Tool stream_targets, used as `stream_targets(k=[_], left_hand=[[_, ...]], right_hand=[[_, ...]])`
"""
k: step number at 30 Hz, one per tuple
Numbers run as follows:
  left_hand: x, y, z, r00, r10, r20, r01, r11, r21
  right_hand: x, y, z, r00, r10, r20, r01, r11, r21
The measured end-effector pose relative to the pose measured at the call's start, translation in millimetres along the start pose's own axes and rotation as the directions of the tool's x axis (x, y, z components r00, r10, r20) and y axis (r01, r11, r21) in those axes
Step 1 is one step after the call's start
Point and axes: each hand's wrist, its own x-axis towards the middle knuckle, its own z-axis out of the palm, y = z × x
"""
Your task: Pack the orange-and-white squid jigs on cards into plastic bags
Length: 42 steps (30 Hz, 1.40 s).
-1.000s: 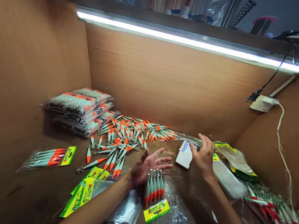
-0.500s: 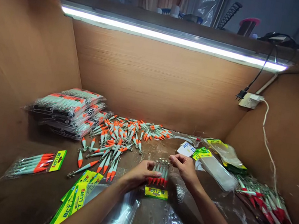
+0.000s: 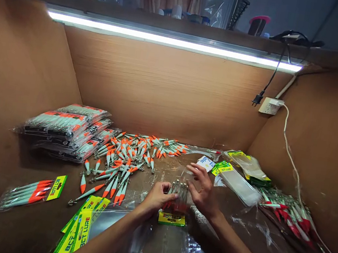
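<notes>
A small bundle of orange-and-pale-green lures (image 3: 177, 194) lies on the table in front of me, above a yellow "BCT LURE" card (image 3: 171, 218). My left hand (image 3: 155, 198) is curled on the bundle's left side, fingertips on the lures. On the right side my right hand (image 3: 202, 189) rests against the bundle with its fingers spread. The lures' metal hooks point away from me.
A heap of loose lures (image 3: 132, 153) lies at the back. Stacked filled packs (image 3: 66, 127) stand at the left, and one filled pack (image 3: 30, 194) lies nearer. Yellow cards and clear bags (image 3: 82, 226) lie near me. More bags (image 3: 240, 180) and red lures (image 3: 290, 214) lie at the right.
My left hand went from open, palm up, to gripping the lure bundle. My right hand left the white card and came onto the bundle. The view shifted right.
</notes>
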Motion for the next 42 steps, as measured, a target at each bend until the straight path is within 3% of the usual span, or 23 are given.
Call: stream_targets(k=[3, 7, 11, 19, 25, 32, 42], left_hand=[[0.0, -1.4, 0.7, 1.000, 0.002, 0.017, -0.001, 0.999, -0.036], [0.1, -3.2, 0.0, 0.999, 0.002, 0.042, 0.001, 0.997, -0.076], [-1.4, -2.0, -0.4, 1.000, -0.002, 0.029, 0.004, 0.997, -0.072], [-3.0, -3.7, -6.0, 0.990, -0.124, 0.065, 0.130, 0.985, -0.111], [-4.1, -4.8, -4.5, 0.992, -0.120, 0.047, 0.125, 0.984, -0.126], [-5.7, -6.1, -6.0, 0.988, -0.152, 0.036, 0.154, 0.986, -0.070], [-2.0, -10.8, -8.2, 0.995, -0.100, 0.010, 0.100, 0.995, 0.013]], right_hand=[[-0.3, -1.6, -3.8, 0.991, -0.075, 0.115, 0.081, 0.995, -0.054], [2.5, 5.1, -4.4, 0.981, 0.036, 0.188, -0.040, 0.999, 0.018], [3.6, 10.0, -5.4, 0.970, 0.035, 0.241, -0.048, 0.998, 0.049], [4.7, 15.6, -4.0, 0.966, -0.003, 0.258, -0.005, 1.000, 0.029], [1.1, 21.1, 1.0, 0.973, 0.009, 0.233, -0.012, 1.000, 0.014], [1.0, 25.8, -0.4, 0.952, 0.059, 0.300, -0.060, 0.998, -0.007], [1.7, 24.3, -1.1, 0.964, -0.014, 0.265, 0.008, 1.000, 0.024]])
